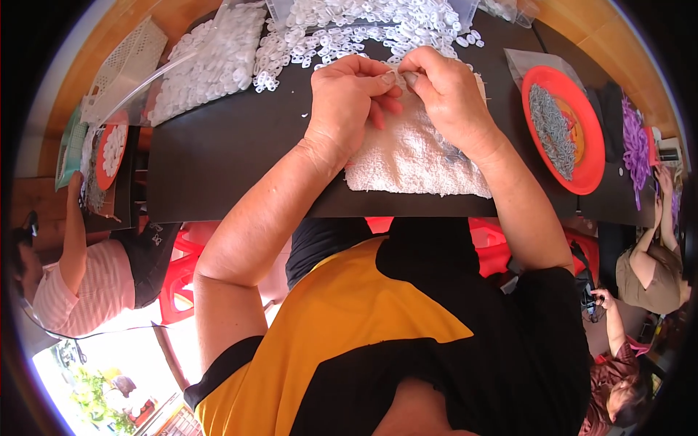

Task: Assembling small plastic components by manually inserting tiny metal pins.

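My left hand [343,98] and my right hand [452,98] meet above a white towel [407,171] on the dark table. Thumb and fingers of each are pinched together, tip to tip with the other hand. Something small and pale seems to be between them, but the fingertips cover most of it. My left hand's lower fingers curl loosely beneath. Close to my right wrist, a few small grey pieces lie on the towel, partly hidden by the hand. Just beyond my hands spreads a heap of small white plastic parts with oval holes [342,45].
A clear bag of white parts [211,73] lies at the left. On the right, a red plate [592,156] holds many thin grey metal pieces [551,131]. Purple pieces [635,145] hang farther right. Other people sit at both sides, one in a striped shirt [91,287] at left.
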Motion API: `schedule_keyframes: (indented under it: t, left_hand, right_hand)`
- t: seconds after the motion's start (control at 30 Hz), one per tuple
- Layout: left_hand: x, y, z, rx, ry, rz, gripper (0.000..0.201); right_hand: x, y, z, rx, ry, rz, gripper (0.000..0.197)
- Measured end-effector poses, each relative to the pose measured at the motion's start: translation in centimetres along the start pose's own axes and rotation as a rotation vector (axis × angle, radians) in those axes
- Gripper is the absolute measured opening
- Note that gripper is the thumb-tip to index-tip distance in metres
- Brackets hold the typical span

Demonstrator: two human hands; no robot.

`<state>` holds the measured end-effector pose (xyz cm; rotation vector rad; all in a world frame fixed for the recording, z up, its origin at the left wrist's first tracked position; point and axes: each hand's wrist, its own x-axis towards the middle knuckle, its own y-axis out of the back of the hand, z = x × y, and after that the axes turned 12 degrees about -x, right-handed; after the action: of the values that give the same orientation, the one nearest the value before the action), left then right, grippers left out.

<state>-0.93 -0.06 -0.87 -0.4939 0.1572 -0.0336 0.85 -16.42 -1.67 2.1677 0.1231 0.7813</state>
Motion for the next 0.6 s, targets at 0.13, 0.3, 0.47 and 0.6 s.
schedule_keyframes:
  t: [0.13,0.3,0.47,0.6]
  left_hand:
    - [-0.12,-0.19,-0.31,0.021,-0.021,0.022,0.01]
    - [-0.25,-0.51,-0.54,0.019,-0.039,0.057,0.009]
    - [-0.27,-0.8,-0.86,0.065,-0.077,0.055,0.003]
    - [-0.25,-0.75,-1.01,0.002,-0.084,0.059,0.002]
  right_hand:
    - [-0.09,-0.36,0.08,-0.012,0.01,0.022,0.013]
    - [-0.18,-0.79,-0.07,0.045,-0.035,0.048,0.015]
    - [-0.15,-0.93,-0.08,0.096,-0.066,0.047,0.014]
    - [-0.19,-0.99,-0.2,0.091,-0.066,0.052,0.014]
